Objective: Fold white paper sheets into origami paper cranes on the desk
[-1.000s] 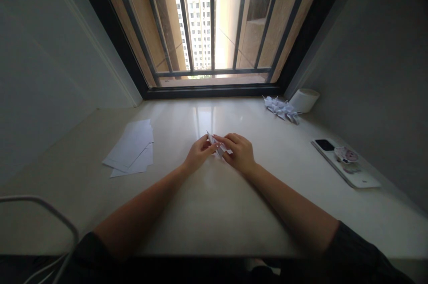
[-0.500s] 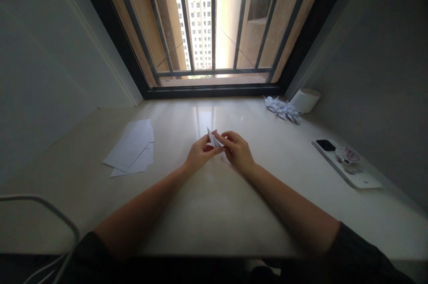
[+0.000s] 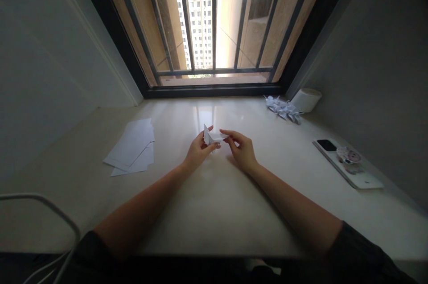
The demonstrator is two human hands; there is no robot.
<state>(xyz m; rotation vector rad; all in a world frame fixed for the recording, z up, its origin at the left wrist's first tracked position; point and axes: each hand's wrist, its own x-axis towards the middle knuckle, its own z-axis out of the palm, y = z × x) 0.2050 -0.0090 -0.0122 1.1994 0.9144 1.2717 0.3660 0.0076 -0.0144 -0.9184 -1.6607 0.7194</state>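
Between my two hands, over the middle of the pale counter (image 3: 207, 203), is a small folded white paper (image 3: 215, 137). One pointed flap of it stands up at the left, and another part stretches out toward the right. My left hand (image 3: 198, 148) is closed on the paper's left side, thumb in front and fingers behind. With thumb and fingertips my right hand (image 3: 241, 148) pinches the tip at the paper's right end. The finer folds are too small to make out.
White paper sheets (image 3: 130, 146) lie overlapping at the left. At the back right, several folded paper pieces (image 3: 283, 109) are heaped beside a white roll (image 3: 306, 100). A phone (image 3: 347, 163) lies at the right. A cable (image 3: 50, 206) loops in at lower left. Behind is a barred window (image 3: 214, 92).
My right hand has drawn slightly to the right, pulling the paper's right end outward. The folded paper now looks wider and more opened. My left hand has shifted a little left.
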